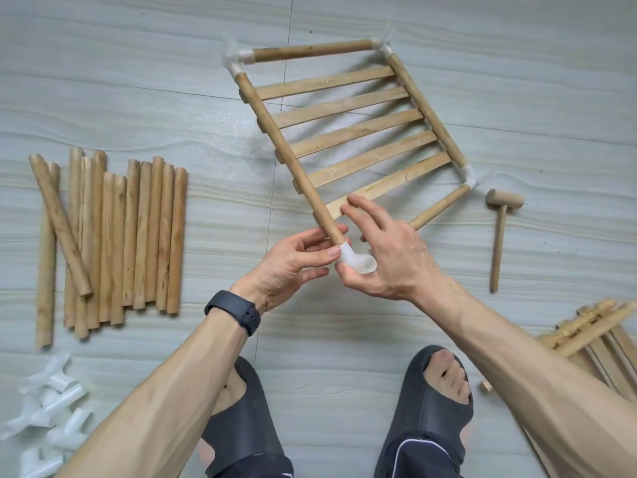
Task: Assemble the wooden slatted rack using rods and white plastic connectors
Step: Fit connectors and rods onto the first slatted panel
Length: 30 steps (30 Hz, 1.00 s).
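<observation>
Closing the fourth corner of the slatted panel, head view. The panel lies flat on the tiled floor, with white connectors already seated at its two far corners and at the near right corner.

The long side rod runs from the far left corner toward the person. Its near end is seated in one socket of the corner connector.

The left hand pinches this rod end just above the connector, thumb on the near side and fingertips behind. The right hand cradles the connector from below, its thumb curled under the elbow. Its index and middle fingers are stretched forward over the nearest slat.

The move ahead appears to turn on one relation. The connector's open socket faces right, while the short end rod slants from the near right corner down and left toward it. The rod's long axis points roughly at the socket. Its free end passes behind the right hand, so whether it touches the socket cannot be told. The right hand is the nearer to that end.

A wooden mallet lies to the right, well apart from the hands. Loose rods lie to the left, and spare connectors at the near left.
</observation>
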Motion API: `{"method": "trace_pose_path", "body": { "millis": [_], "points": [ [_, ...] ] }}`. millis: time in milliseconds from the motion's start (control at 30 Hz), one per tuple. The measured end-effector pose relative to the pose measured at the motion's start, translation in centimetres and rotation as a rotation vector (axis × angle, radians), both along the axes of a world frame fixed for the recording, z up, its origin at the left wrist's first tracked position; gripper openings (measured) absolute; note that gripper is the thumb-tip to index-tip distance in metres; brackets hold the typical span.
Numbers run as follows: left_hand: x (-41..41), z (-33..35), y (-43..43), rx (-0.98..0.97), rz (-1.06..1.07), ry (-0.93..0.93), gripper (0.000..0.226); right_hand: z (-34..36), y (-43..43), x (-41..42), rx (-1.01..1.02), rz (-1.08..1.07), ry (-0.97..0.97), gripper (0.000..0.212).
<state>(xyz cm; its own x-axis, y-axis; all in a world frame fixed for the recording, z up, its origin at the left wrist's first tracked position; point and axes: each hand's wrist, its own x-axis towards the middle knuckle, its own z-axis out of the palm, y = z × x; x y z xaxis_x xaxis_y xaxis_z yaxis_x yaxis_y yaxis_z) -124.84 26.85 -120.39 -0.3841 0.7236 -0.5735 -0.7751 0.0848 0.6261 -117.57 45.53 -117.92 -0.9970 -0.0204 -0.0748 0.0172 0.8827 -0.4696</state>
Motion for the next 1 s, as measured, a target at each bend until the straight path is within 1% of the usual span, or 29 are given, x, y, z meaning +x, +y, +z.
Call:
{"method": "trace_pose_path", "body": {
  "millis": [67,133,167,267,333,433,500,633,700,767,867,933,1000],
  "points": [
    [-0.1,0.4,0.4,-0.012,0.005,0.024,0.032,0.1,0.6,-0.2,0.033,0.026,-0.051,0.100],
    [0.0,0.7,0.9,-0.031,-0.013,0.085,0.029,0.4,1.3,-0.4,0.109,0.061,-0.145,0.114],
    [0.0,1.0,1.2,-0.036,-0.006,0.102,0.028,0.6,1.5,-0.6,0.135,0.081,-0.177,0.117],
    [0.0,1.4,1.7,-0.009,0.055,0.084,0.027,1.5,2.0,-1.3,0.120,0.102,-0.190,0.115],
    [-0.2,1.6,1.6,0.021,0.060,0.052,0.026,2.0,2.1,-1.6,0.090,0.097,-0.181,0.111],
    [-0.4,1.8,1.2,-0.008,0.034,0.058,0.027,2.7,2.3,-1.7,0.043,0.124,-0.129,0.100],
    [-0.2,1.9,1.2,-0.018,0.047,0.067,0.025,2.9,2.4,-1.8,0.023,0.118,-0.106,0.097],
    [0.2,1.9,1.3,-0.005,0.094,0.068,0.024,3.0,2.1,-2.4,0.023,0.107,-0.159,0.100],
    [0.1,1.9,1.1,0.006,0.100,0.079,0.028,3.0,2.2,-2.5,0.031,0.123,-0.183,0.101],
    [0.0,2.0,0.9,0.013,0.111,0.080,0.034,2.8,2.5,-2.5,0.053,0.145,-0.226,0.108],
    [-0.2,2.2,0.8,-0.022,0.143,0.109,0.033,2.5,2.5,-2.1,0.097,0.199,-0.271,0.119],
    [-0.3,2.4,1.0,-0.043,0.125,0.153,0.032,2.5,2.7,-2.1,0.069,0.202,-0.246,0.118],
    [0.0,2.6,1.0,-0.037,0.125,0.148,0.033,2.7,2.9,-2.4,0.016,0.177,-0.202,0.112]
  ]
}}
